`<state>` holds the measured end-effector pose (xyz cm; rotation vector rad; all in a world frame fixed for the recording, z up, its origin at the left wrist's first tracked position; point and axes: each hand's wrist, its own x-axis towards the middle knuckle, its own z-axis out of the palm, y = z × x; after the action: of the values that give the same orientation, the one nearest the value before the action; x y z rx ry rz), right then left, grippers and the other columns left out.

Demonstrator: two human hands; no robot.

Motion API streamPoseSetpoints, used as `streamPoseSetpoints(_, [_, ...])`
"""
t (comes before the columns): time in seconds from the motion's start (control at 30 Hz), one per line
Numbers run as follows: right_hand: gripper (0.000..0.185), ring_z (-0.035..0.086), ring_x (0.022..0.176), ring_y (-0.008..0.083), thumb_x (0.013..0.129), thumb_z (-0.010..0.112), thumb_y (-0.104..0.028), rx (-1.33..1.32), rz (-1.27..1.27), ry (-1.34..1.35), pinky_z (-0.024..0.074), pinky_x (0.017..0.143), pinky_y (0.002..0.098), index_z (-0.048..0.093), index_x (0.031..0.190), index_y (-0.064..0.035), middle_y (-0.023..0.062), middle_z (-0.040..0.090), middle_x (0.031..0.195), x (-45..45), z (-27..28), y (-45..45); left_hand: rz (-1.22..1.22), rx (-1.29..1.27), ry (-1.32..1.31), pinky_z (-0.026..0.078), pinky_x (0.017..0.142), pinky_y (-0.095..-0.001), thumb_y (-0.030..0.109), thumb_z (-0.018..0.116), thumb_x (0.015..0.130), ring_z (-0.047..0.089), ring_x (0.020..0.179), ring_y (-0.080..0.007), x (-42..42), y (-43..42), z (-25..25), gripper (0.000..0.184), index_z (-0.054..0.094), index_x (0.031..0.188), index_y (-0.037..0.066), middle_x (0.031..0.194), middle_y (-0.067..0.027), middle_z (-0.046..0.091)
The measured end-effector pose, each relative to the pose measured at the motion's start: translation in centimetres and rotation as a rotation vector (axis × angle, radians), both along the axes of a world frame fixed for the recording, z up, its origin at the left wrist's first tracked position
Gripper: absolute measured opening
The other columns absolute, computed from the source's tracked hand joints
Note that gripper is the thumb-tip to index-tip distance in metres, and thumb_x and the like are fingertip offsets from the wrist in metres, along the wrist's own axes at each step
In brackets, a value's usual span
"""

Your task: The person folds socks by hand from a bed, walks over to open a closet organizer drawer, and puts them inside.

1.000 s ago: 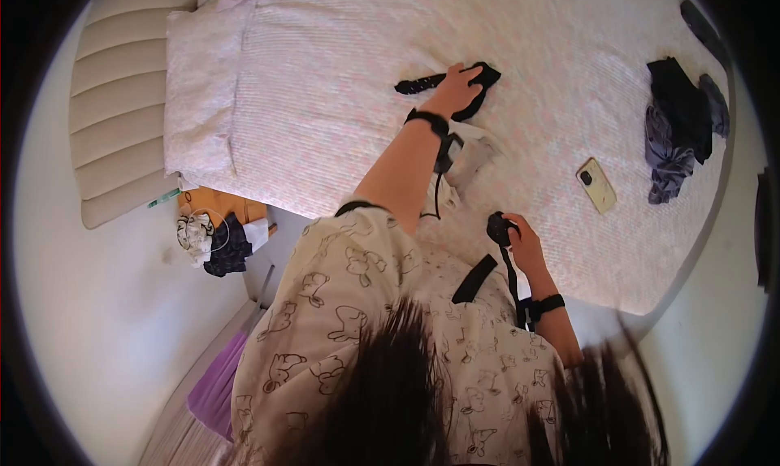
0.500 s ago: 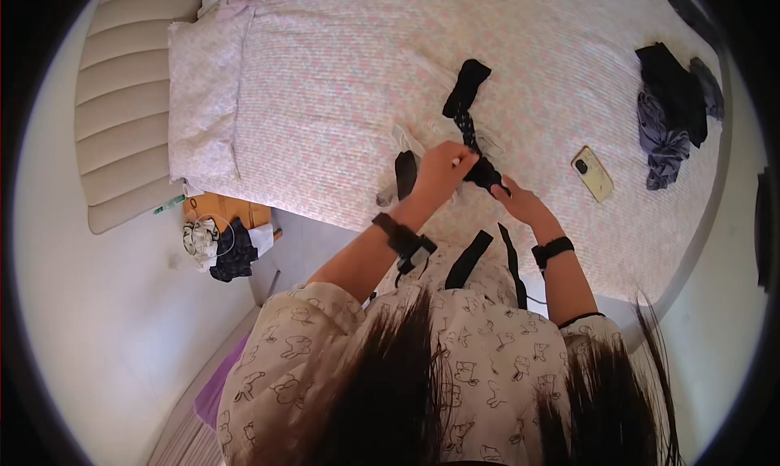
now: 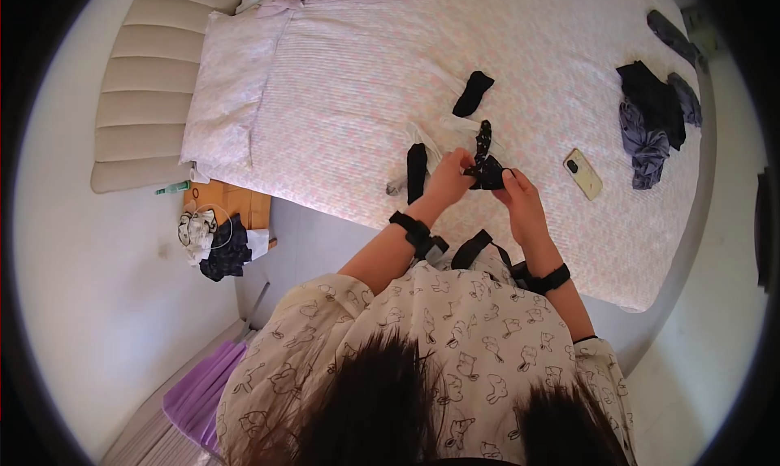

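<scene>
Between my hands a black sock with small white specks (image 3: 487,173) is stretched sideways, its narrower end hanging away from me over the bed. My left hand (image 3: 449,178) pinches one side of it and my right hand (image 3: 522,204) grips the other side near the opening. A plain black sock (image 3: 473,94) lies farther off on the bedspread. Left of my left hand is another dark sock (image 3: 417,172), beside whitish socks that are partly covered.
On the bed (image 3: 349,108), a phone (image 3: 582,173) lies to the right, with a heap of dark clothes (image 3: 654,112) beyond it. A wooden bedside stand (image 3: 248,206) with cloth on it is at the left. A purple cloth (image 3: 203,393) is lower left.
My right hand has turned upward and the sock now spreads across between both hands, instead of lying along a slant. The speckled sock has come away from the plain black one.
</scene>
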<state>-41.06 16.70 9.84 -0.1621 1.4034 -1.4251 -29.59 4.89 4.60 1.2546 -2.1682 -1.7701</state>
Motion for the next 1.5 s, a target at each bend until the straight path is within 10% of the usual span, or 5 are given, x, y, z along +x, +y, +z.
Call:
streamPoseSetpoints(0.33, [0.020, 0.053, 0.082, 0.0112, 0.089, 0.048, -0.024, -0.227, -0.147, -0.442, 0.0406, 0.077, 0.0262, 0.051, 0.095, -0.0050, 0.0005, 0.057, 0.091, 0.6, 1.3, 0.2, 0.042, -0.083, 0.079, 0.045, 0.061, -0.0336, 0.006, 0.058, 0.069, 0.059, 0.070, -0.0240, -0.4, 0.2, -0.3, 0.016, 0.055, 0.085, 0.004, 0.074, -0.0117, 0.060])
streamPoseSetpoints(0.43, [0.029, 0.056, 0.076, 0.0226, 0.069, 0.064, -0.013, 0.220, 0.426, 0.791, 0.0435, 0.065, 0.0356, 0.046, 0.091, -0.0067, 0.0104, 0.056, 0.077, -2.5, -2.9, 1.1, 0.059, 0.043, 0.050, 0.041, 0.054, -0.0321, 0.008, 0.050, 0.074, 0.053, 0.062, -0.0167, -1.2, 1.3, 0.8, 0.013, 0.054, 0.086, 0.004, 0.070, -0.0065, 0.055])
streamPoseSetpoints(0.67, [0.041, 0.058, 0.078, 0.0281, 0.069, 0.053, 0.004, 0.075, 0.250, 1.107, 0.0446, 0.064, 0.0346, 0.046, 0.106, -0.0132, 0.0127, 0.059, 0.084, -4.0, -4.1, 0.7, -0.035, 0.757, 0.195, 0.041, 0.055, -0.0327, 0.014, 0.054, 0.075, 0.052, 0.060, -0.0183, -1.0, 3.2, 6.7, 0.020, 0.052, 0.091, 0.001, 0.072, -0.0082, 0.054])
streamPoseSetpoints(0.87, [0.037, 0.050, 0.078, 0.0130, 0.067, 0.043, 0.007, -0.247, 0.418, 0.415, 0.0397, 0.072, 0.0255, 0.053, 0.101, -0.0053, 0.0025, 0.053, 0.084, 0.4, 1.7, -0.2, 0.008, -0.351, -0.317, 0.043, 0.058, -0.0368, 0.020, 0.062, 0.071, 0.059, 0.070, -0.0304, 0.6, 0.7, 1.2, 0.021, 0.050, 0.078, 0.005, 0.068, -0.0133, 0.058])
streamPoseSetpoints(1.5, [0.056, 0.053, 0.070, 0.0116, 0.067, 0.044, 0.005, -0.046, 0.337, 0.435, 0.0414, 0.064, 0.0234, 0.042, 0.121, -0.0095, 0.0044, 0.057, 0.080, -0.3, -0.1, 0.5, -0.046, -0.250, -0.395, 0.046, 0.066, -0.0355, 0.024, 0.064, 0.070, 0.060, 0.079, -0.0267, -1.3, 1.7, 2.4, 0.029, 0.058, 0.093, 0.008, 0.084, -0.0113, 0.062])
